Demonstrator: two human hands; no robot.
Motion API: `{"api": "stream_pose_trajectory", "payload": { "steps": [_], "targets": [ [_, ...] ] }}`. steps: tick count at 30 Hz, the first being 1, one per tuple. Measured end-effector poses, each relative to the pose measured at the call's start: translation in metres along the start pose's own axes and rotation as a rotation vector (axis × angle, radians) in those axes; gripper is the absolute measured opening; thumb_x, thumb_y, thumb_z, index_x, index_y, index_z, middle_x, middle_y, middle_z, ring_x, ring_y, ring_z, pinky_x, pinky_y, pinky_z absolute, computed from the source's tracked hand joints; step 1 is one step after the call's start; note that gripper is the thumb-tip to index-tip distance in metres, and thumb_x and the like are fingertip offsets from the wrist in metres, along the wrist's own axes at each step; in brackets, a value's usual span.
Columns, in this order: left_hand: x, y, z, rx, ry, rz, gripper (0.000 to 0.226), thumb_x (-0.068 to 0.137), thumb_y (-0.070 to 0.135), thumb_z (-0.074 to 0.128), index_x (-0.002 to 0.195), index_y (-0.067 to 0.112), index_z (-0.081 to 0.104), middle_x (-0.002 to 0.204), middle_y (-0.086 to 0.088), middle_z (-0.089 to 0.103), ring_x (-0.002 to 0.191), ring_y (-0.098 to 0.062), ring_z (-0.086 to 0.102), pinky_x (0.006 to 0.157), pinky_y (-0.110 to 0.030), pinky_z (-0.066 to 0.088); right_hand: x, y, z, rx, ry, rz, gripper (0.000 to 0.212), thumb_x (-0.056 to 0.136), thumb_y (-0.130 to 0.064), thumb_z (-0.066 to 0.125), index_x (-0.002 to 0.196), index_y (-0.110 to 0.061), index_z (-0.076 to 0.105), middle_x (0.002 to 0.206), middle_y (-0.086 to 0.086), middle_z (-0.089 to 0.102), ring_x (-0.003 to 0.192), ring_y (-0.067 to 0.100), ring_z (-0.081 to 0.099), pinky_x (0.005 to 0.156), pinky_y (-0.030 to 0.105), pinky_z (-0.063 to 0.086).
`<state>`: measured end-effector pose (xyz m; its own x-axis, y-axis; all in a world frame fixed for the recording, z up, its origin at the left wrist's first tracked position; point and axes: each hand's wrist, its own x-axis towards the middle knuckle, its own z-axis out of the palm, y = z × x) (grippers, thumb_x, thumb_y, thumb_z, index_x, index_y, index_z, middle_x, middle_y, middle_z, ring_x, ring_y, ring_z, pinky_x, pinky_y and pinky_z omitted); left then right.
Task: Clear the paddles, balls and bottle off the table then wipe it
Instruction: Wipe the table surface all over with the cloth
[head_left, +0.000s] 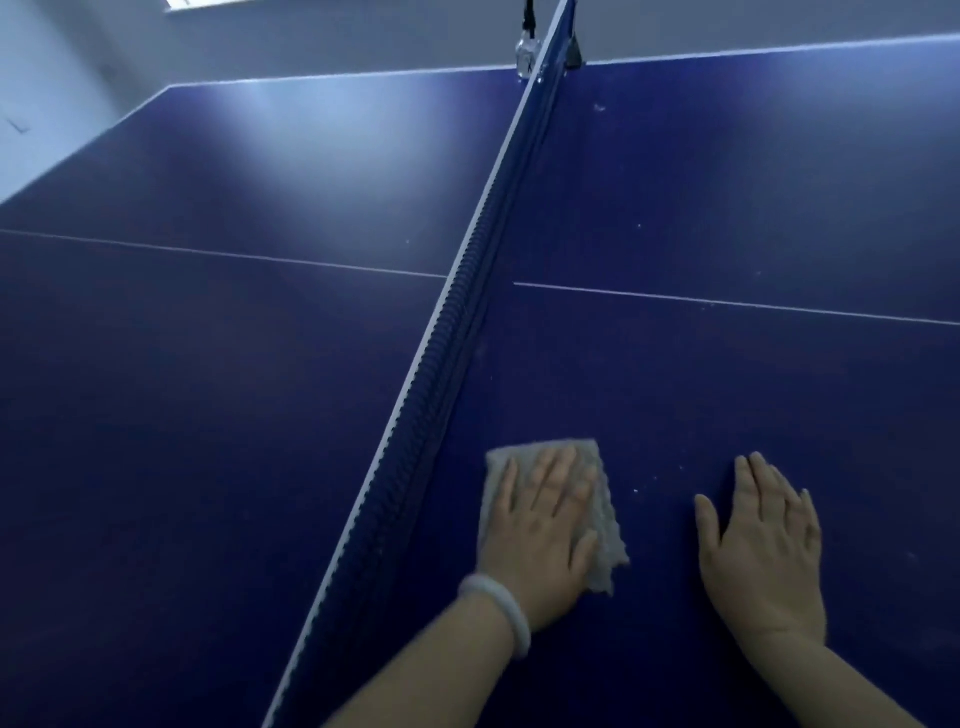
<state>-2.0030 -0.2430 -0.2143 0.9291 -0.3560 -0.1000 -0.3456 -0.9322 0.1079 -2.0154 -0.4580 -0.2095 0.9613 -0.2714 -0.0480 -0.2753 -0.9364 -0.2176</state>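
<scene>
Across nearly the whole view spreads the blue table (727, 208), its near and side edges cut off by the frame. Its net (467, 291) runs diagonally to a post at the far edge, where a clear bottle (528, 52) stands, blurred and half hidden. Beside the net, the left hand (545, 525) presses flat, fingers straight, on a grey cloth (608, 540). Nearby, the right hand (763, 540) rests flat, holding nothing.
</scene>
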Motion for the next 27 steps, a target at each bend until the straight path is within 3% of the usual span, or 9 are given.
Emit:
{"api": "stream_pose_trajectory", "payload": {
  "steps": [2,7,15,23,26,27],
  "targets": [
    [-0.023,-0.002,0.005,0.011,0.009,0.033,0.066,0.097,0.048,0.026,0.157,0.025,0.011,0.165,0.002,0.005,0.151,-0.015,-0.002,0.118,-0.049,-0.001,-0.001,0.001,-0.001,0.003,-0.008,0.006,0.073,0.096,-0.053,0.015,0.155,-0.01,0.015,0.163,0.005,0.014,0.15,0.017,0.006,0.124,0.038,-0.001],
    [0.028,-0.058,-0.011,0.021,-0.011,-0.226,0.063,0.098,0.049,0.01,0.154,0.031,-0.012,0.162,0.008,-0.017,0.147,-0.009,-0.022,0.12,-0.046,-0.013,-0.001,0.001,-0.002,0.021,-0.003,0.007,0.071,0.097,-0.051,0.016,0.155,-0.01,0.018,0.162,0.005,0.016,0.15,0.017,0.008,0.124,0.037,-0.002],
    [0.155,-0.105,-0.025,-0.034,-0.049,-0.333,0.061,0.1,0.049,0.013,0.154,0.032,-0.009,0.163,0.008,-0.012,0.15,-0.012,-0.01,0.12,-0.046,-0.011,-0.001,0.002,0.0,0.028,0.016,0.006,0.071,0.097,-0.052,0.013,0.156,-0.012,0.015,0.163,0.001,0.011,0.15,0.015,0.003,0.123,0.035,-0.005],
    [0.231,-0.094,-0.041,-0.072,-0.076,-0.307,0.06,0.101,0.044,0.016,0.156,0.03,-0.006,0.164,0.008,-0.008,0.15,-0.013,-0.008,0.12,-0.047,-0.008,0.0,0.001,0.005,0.021,0.049,-0.001,0.071,0.097,-0.053,0.012,0.155,-0.013,0.017,0.163,0.001,0.014,0.15,0.013,0.006,0.123,0.035,-0.003],
    [0.215,-0.053,-0.046,0.065,-0.039,-0.127,0.061,0.1,0.046,0.024,0.156,0.026,0.007,0.163,0.002,0.012,0.148,-0.019,0.016,0.12,-0.048,0.013,0.0,0.001,0.003,0.03,0.028,-0.009,0.072,0.096,-0.054,0.01,0.155,-0.014,0.016,0.163,0.0,0.013,0.15,0.013,0.004,0.122,0.033,-0.006],
    [0.199,-0.038,-0.04,0.096,-0.021,-0.014,0.061,0.099,0.049,0.024,0.155,0.027,0.011,0.162,0.002,0.016,0.146,-0.02,0.02,0.12,-0.049,0.013,0.0,0.0,0.002,0.036,0.026,-0.006,0.073,0.095,-0.054,0.009,0.155,-0.014,0.016,0.163,-0.001,0.012,0.15,0.012,0.003,0.123,0.033,-0.006]
  ]
}}
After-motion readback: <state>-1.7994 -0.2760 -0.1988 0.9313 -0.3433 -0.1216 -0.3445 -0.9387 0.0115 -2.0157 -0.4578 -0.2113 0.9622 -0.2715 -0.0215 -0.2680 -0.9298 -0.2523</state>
